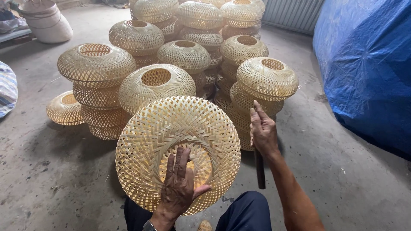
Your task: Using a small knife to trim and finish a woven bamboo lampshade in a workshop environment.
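We held the woven bamboo lampshade (177, 149) upright on our lap, its round opening turned toward us, so our left hand (179, 188) could grip the rim of that opening from inside and keep it steady. Our right hand (263, 130) was closed around a dark stick-like tool (259, 171), its point down beside the shade. Behind, the finished shades (184, 55) stood in stacks on the concrete floor (51, 171), near a blue tarpaulin (364, 64).

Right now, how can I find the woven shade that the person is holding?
In front of the stacked shades on the concrete floor, one bamboo shade stands on edge at the knees. Only this one is tilted, with the left hand in its opening.
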